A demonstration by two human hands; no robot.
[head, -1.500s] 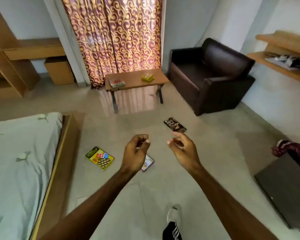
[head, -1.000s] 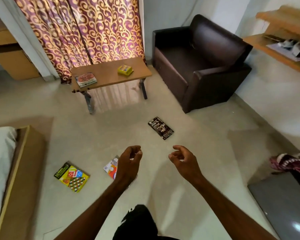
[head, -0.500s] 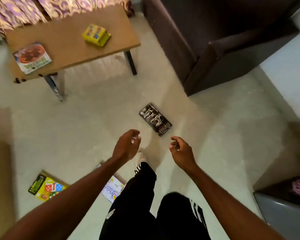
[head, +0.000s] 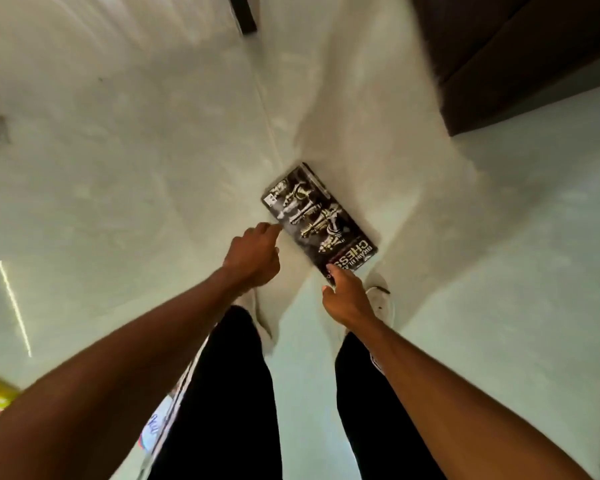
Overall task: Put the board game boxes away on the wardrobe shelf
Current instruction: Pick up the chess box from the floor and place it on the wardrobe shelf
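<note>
While both hands reach down, chess box (head: 317, 218) lies between—left hand (head: 253, 256), right hand (head: 343, 296).

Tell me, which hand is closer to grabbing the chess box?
Probably the right hand: its fingertip already reaches the near end of the chess box lying flat on the floor. The left hand sits beside the box's long edge and can steady that side.
</note>
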